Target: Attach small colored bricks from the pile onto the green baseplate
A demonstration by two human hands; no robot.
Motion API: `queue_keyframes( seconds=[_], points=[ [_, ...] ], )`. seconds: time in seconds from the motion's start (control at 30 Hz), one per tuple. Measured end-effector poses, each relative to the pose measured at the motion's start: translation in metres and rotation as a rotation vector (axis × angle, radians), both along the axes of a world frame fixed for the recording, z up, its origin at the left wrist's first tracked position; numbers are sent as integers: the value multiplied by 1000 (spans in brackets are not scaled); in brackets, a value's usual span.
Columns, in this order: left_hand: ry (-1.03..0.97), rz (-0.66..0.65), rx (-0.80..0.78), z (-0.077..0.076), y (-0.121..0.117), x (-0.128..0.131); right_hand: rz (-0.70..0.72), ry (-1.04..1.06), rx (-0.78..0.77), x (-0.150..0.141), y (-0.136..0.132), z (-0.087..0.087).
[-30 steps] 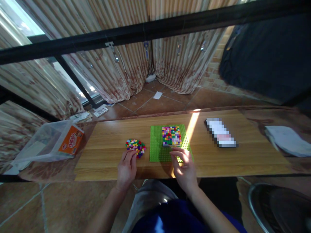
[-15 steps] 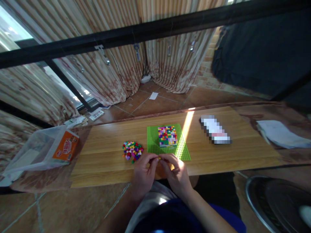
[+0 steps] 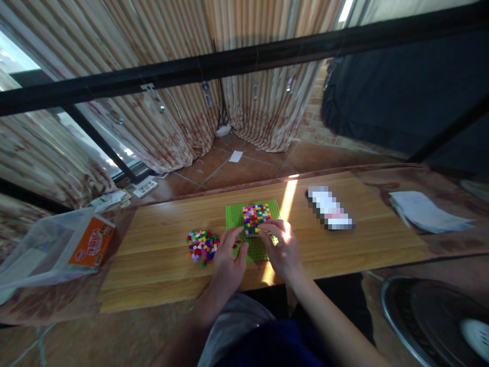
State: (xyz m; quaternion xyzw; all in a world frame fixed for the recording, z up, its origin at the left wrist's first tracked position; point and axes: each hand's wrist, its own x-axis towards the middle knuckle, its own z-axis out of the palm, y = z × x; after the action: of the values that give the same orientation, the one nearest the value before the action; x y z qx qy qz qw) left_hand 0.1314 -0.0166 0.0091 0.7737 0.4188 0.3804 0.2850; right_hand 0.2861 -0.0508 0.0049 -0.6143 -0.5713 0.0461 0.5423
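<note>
Both hands meet at the near edge of the block of small multicoloured bricks, which is pressed onto the flat green studded baseplate in the middle of the long wooden tabletop. The left hand lies over the plate's near-left part, fingers loosely spread and pointing at the block's near-left corner; whether a brick sits under them cannot be told. The right hand covers the plate's near-right part, its fingertips drawn together right against the block's near-right edge, and whether they pinch anything is hidden by glare from the strip of sunlight.

A loose heap of small coloured bricks lies just left of the left hand, apart from the plate. Far to the left sits a clear plastic tub with an orange label; to the right, well apart, a sheet of white paper.

The likely slips: pressing off-centre could tilt a brick so it fails to seat, pushing sideways could slide the unfixed plate, and the left wrist could scatter the heap.
</note>
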Motion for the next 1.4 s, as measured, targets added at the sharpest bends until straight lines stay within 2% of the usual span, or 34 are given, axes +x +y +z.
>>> queue_keyframes(
  seconds=[0.17,0.4,0.63,0.87,1.4],
  points=[
    [134,-32,41,-1,8,6,-106,-60,40,6,23,-12],
    [199,-72,50,-6,9,12,-80,-8,-11,4,29,-18],
    [283,-80,95,-7,10,13,-50,239,-43,-3,33,-12],
    [352,-47,154,-11,8,15,-59,448,-37,-5,39,-13],
    [635,4,331,-4,11,18,-94,392,-23,-9,39,-12]
  ],
)
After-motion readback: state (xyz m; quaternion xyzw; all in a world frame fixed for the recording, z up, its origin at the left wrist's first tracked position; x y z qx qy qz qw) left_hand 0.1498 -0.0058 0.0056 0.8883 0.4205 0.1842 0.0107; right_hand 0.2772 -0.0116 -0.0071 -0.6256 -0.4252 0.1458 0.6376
